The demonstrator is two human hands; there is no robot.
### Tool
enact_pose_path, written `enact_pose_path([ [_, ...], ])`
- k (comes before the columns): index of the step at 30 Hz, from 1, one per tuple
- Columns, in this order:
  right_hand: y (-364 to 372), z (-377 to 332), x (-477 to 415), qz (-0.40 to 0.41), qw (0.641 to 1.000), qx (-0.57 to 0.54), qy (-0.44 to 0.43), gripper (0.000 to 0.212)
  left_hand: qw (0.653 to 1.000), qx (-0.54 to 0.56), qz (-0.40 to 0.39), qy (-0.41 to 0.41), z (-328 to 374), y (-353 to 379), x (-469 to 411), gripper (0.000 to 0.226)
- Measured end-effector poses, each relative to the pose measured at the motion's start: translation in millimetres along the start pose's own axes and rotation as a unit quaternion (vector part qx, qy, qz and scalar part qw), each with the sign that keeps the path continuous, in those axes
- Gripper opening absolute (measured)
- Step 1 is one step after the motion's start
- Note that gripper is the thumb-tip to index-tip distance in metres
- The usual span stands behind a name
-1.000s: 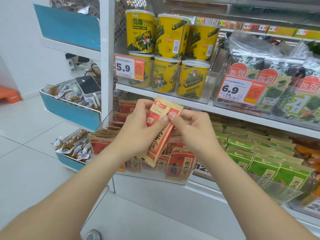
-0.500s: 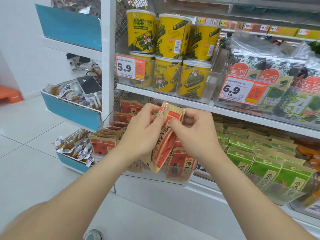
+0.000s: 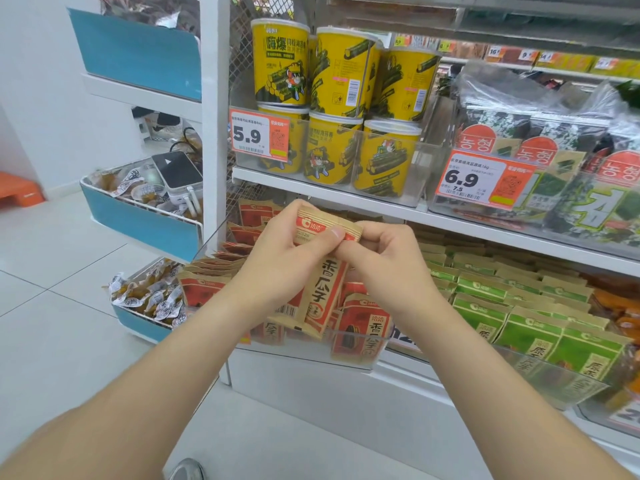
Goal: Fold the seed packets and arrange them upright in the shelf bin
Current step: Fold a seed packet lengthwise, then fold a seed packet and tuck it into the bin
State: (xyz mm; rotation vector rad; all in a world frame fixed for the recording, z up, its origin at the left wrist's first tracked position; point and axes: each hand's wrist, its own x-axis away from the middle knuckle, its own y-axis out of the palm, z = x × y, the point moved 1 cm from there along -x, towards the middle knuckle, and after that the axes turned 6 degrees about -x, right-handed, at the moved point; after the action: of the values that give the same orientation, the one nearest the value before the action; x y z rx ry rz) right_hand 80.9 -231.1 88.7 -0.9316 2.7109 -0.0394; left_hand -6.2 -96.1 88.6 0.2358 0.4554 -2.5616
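Task part done, one unit in hand. A red-and-tan paper seed packet (image 3: 325, 282) is held in the air just in front of and above the clear plastic shelf bin (image 3: 346, 358). It is tilted, its lower end hanging near the bin's front wall. The left hand (image 3: 277, 261) and the right hand (image 3: 388, 268) both grip its top end, fingers curled behind the flap and thumbs pressed on the printed face, the two hands touching. The top flap appears bent toward the viewer; on that evidence the fold is in progress and not yet creased flat. Inside the bin, matching red packets (image 3: 363, 327) stand upright in rows from back to front, so much of the arranging appears complete. Remaining, in my judgement: finish the fold and seat this packet upright. Whether further loose packets wait is not visible. Right of the bin, green paper packets (image 3: 519, 327) stand in a similar clear bin. Above the bin, a white shelf board (image 3: 346, 199) carries yellow cylindrical tubs (image 3: 280, 64) behind a 5.9 price tag (image 3: 259, 135). It also carries dark seaweed packs in clear wrap (image 3: 554, 133). Left of the bin, blue-fronted wire baskets (image 3: 145, 226) hold small wrapped snacks (image 3: 149, 296) and a white device with a dark screen (image 3: 176, 173). Below and left of the bin lie white floor tiles (image 3: 52, 289).
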Motion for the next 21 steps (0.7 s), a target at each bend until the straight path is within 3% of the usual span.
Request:
enact_pose_path([
  [8, 1.8, -5.9, 0.5, 0.071, 0.997, -0.021, -0.023, 0.008, 0.999, -0.01, -0.009, 0.035, 2.2, -1.6, 1.0, 0.009],
  [15, 2.6, -9.4, 1.9, 0.114, 0.991, -0.038, -0.05, 0.016, 0.996, -0.034, -0.019, 0.082, 3.7, -0.1, 3.9, 0.008],
  [21, 1.8, -11.1, 0.7, 0.129, 0.983, -0.129, 0.025, 0.02, 0.998, 0.045, -0.028, 0.038, 7.5, 3.4, 6.2, 0.025],
])
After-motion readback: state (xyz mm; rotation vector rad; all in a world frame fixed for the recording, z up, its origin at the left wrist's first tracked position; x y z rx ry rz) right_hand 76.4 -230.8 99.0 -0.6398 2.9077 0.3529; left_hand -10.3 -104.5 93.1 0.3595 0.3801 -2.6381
